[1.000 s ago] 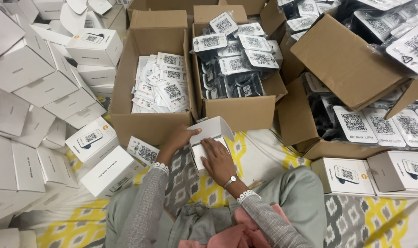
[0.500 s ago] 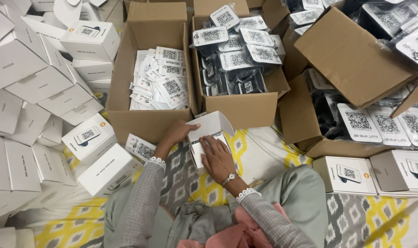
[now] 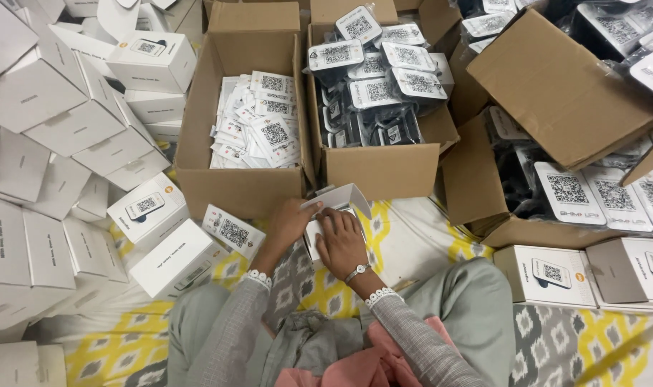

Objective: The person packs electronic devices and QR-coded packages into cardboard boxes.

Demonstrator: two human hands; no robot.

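A small white box [image 3: 335, 203] with its lid flap up sits on the patterned cloth between my knees. My left hand [image 3: 288, 223] holds its left side. My right hand [image 3: 342, 240] lies over the open top, fingers pressed down into it, hiding what is inside. A white leaflet with a square code [image 3: 231, 231] lies just left of my left hand. Straight ahead stand two open cardboard cartons: the left carton [image 3: 230, 190] holds white code leaflets, the right carton [image 3: 380, 170] holds black devices with white code cards.
Closed white boxes [image 3: 54, 143] are stacked high along the left. More closed white boxes [image 3: 549, 272] lie at the right, beside open cartons [image 3: 556, 93] full of black devices. The yellow and grey patterned cloth [image 3: 412, 236] covers the floor under my crossed legs.
My hands and the small white box have stayed in place. My right hand has pressed further over the box's open top. The view has shifted slightly.
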